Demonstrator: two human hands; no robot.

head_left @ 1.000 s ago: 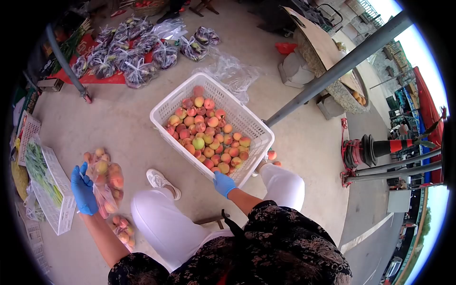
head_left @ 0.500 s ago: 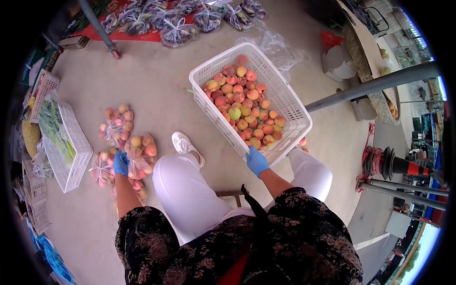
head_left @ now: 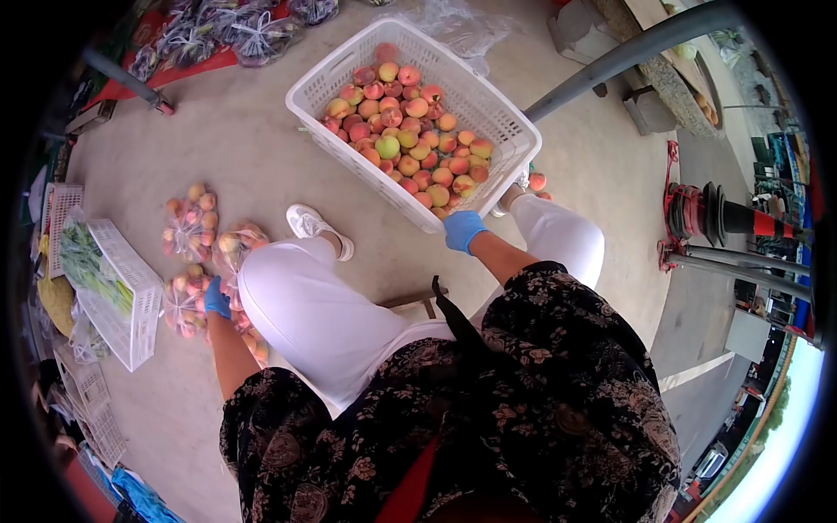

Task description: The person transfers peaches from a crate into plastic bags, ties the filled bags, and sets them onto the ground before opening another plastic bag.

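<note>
My left hand point(head_left: 217, 299), in a blue glove, is down among the clear bags of peaches on the floor. Its fingers look closed at the edge of one bag of peaches point(head_left: 183, 307), partly hidden by the hand. Another tied bag point(head_left: 189, 228) lies farther out, and one more point(head_left: 234, 247) is partly behind my left knee. My right hand point(head_left: 463, 231), also gloved in blue, is closed on the near rim of a white slatted plastic crate point(head_left: 349, 163). Loose peaches point(head_left: 410, 131) lie in the crate, which sits tilted between my legs and the metal pole.
Left of the bags stands a white crate point(head_left: 144, 327) of leafy greens point(head_left: 96, 275). Bags of purple produce point(head_left: 261, 39) lie on a red sheet at the back. A grey pole point(head_left: 610, 65) slants beside the peach crate. A few peaches point(head_left: 537, 181) sit by my right foot.
The whole view has shifted, so crate and bags appear farther left and up. My right hand has slid rightward along the crate's near rim. My left hand stays at the bags.
</note>
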